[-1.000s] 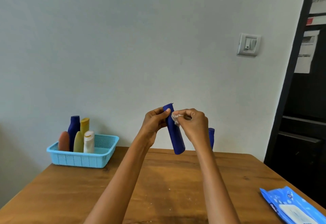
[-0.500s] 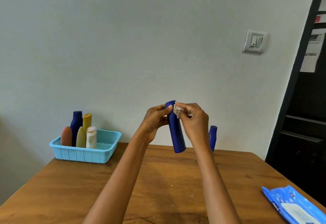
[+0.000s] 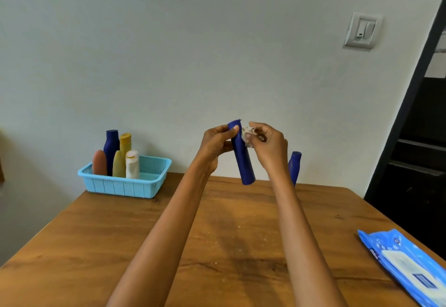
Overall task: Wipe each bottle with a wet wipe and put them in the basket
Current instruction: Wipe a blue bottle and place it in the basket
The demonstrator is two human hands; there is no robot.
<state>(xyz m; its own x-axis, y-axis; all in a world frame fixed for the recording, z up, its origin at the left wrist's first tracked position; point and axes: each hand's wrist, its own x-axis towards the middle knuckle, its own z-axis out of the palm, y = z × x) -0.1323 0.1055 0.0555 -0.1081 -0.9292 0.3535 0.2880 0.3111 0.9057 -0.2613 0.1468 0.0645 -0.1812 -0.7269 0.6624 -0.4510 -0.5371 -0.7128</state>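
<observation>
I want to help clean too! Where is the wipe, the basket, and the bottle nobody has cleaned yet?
wet wipe (image 3: 246, 134), head view, on the crumpled wad pinched in the right hand.
basket (image 3: 125, 187), head view, on its front wall.
waiting blue bottle (image 3: 295, 164), head view, on its upper body behind the right wrist.

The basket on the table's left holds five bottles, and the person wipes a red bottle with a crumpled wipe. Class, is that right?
Not quite. The head view shows the bottle being wiped is dark blue, not red. The basket, its five bottles and the wipe are right.
</observation>
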